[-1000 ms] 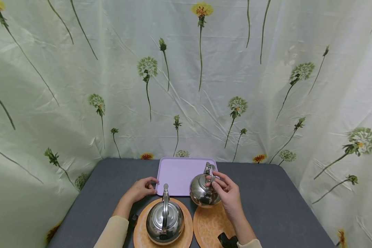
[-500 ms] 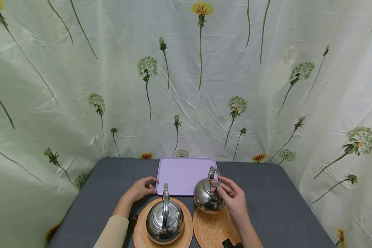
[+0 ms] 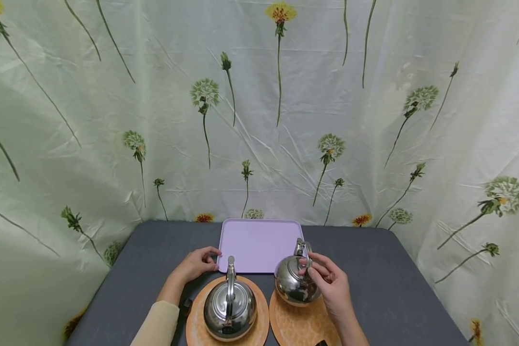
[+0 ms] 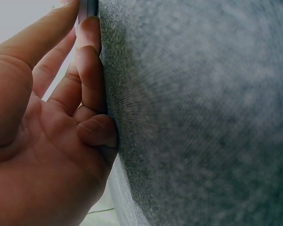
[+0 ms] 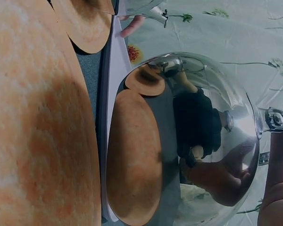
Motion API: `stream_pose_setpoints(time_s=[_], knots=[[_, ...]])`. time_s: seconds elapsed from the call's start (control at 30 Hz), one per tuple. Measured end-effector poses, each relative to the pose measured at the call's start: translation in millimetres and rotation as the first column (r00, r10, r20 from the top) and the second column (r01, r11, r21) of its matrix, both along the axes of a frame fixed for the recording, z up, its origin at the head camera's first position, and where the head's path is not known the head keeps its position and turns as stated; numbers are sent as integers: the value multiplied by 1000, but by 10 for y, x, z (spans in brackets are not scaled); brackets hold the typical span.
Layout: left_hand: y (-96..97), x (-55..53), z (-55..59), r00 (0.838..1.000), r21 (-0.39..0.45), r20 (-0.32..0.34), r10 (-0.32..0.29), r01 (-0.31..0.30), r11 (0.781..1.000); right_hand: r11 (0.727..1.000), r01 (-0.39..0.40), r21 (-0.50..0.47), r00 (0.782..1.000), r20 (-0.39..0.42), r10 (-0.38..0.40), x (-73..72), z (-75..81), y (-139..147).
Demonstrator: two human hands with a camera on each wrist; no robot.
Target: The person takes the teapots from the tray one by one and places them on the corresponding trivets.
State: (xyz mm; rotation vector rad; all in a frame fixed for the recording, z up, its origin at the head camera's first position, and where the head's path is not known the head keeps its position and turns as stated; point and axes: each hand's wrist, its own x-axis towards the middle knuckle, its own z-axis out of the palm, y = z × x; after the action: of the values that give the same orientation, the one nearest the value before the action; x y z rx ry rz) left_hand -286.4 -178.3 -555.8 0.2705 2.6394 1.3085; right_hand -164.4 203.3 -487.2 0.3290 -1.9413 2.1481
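Note:
My right hand holds a shiny steel kettle by its upright handle, fingers and thumb around it. The kettle hangs over the far part of the right round orange board, overlapping the near right corner of a lilac tray. In the right wrist view, the kettle's mirror-like body stands apart from the board surface. With thumb and fingertips, my left hand grips the left edge of the tray; the wrist view shows its other fingers curled against the grey cloth.
A second steel kettle sits on the left round orange board, its handle upright, close to my left forearm. Grey cloth covers the table. Behind it hangs a pale curtain with dandelion print.
My right hand has brought the kettle nearer and a little to the right, from over the tray's corner to over the right board. The left hand stays at the tray edge.

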Motion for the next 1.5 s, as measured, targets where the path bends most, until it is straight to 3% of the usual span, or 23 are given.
stream_pose_setpoints(time_s=[0.47,0.9,1.33,1.5], knots=[[3,6,8,1000,-6,14,13,-13,1000,1000,8,2,1000,10,-8,106,-17,82],[13,0,-3,1000,-17,12,21,-21,1000,993,91,69,986,131,-99,208,-37,156],[14,14,1,1000,-7,19,24,-24,1000,991,107,76,980,160,-118,301,-106,197],[14,12,13,1000,-10,14,19,-19,1000,994,101,52,985,134,-107,323,-134,209]])
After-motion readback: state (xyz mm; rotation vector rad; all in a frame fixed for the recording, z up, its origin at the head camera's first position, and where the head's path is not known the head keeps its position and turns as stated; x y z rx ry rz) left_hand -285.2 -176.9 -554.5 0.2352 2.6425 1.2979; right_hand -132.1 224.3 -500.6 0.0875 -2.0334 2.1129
